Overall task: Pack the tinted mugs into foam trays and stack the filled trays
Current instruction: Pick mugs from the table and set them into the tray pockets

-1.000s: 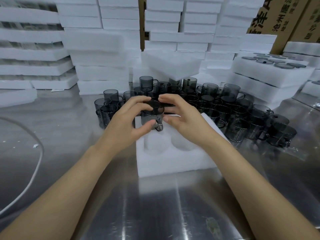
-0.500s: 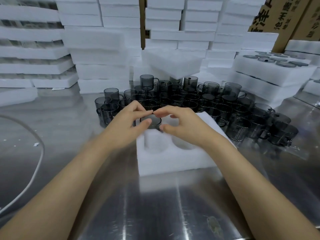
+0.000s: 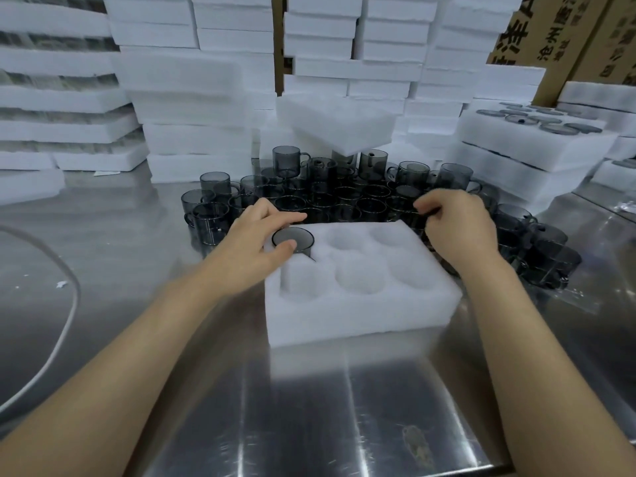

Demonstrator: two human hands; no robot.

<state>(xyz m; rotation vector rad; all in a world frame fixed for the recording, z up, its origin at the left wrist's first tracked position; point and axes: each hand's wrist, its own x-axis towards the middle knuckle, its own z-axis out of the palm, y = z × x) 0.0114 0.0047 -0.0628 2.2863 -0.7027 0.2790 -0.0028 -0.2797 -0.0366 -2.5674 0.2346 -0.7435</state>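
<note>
A white foam tray [image 3: 347,315] with six round pockets lies on the steel table in front of me. One tinted mug [image 3: 293,237] sits in its far-left pocket, rim just above the foam. My left hand [image 3: 253,244] curls around that mug, thumb and forefinger on its rim. The other pockets are bare. Behind the tray stands a crowd of dark tinted mugs [image 3: 344,197]. My right hand [image 3: 459,225] is at the tray's far-right corner, fingers pinched on the rim of a mug from the crowd.
Filled foam trays [image 3: 537,142] are stacked at the right. Tall stacks of foam trays [image 3: 206,98] line the back and left. One loose foam tray [image 3: 339,125] rests tilted above the mugs. Cardboard boxes [image 3: 554,39] stand far right. A white cable [image 3: 67,304] curves on the left.
The mug held by both hands has gone down into the far-left pocket. My right hand has left it and moved right to the loose mugs; my left hand stays on it.
</note>
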